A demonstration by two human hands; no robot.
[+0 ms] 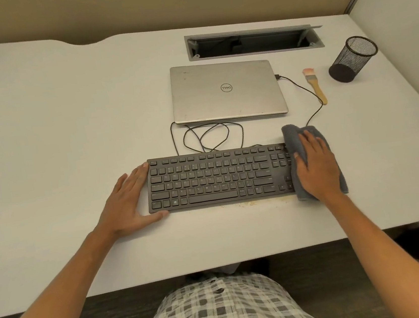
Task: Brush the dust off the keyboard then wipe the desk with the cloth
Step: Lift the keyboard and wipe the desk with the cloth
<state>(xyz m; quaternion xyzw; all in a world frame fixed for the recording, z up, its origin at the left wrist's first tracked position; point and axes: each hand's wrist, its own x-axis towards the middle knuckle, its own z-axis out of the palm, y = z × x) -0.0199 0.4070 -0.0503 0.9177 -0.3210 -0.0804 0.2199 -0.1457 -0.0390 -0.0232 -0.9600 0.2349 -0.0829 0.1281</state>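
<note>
Grey cloth (294, 135) pressed flat over the keyboard (218, 178) right end by outstretched right hand (316, 164), left hand (129, 200) laid open-fingered against keyboard's left edge, brush (315, 85) behind keyboard

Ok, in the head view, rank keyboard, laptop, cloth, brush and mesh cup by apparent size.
1. keyboard and laptop: too close to separate
2. cloth
3. mesh cup
4. brush

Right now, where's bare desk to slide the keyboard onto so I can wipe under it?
Widest bare patch: left of the laptop and keyboard, past the left hand. A bare strip runs along the desk front edge. Crowded right: cloth, cable, brush, cup.
</note>
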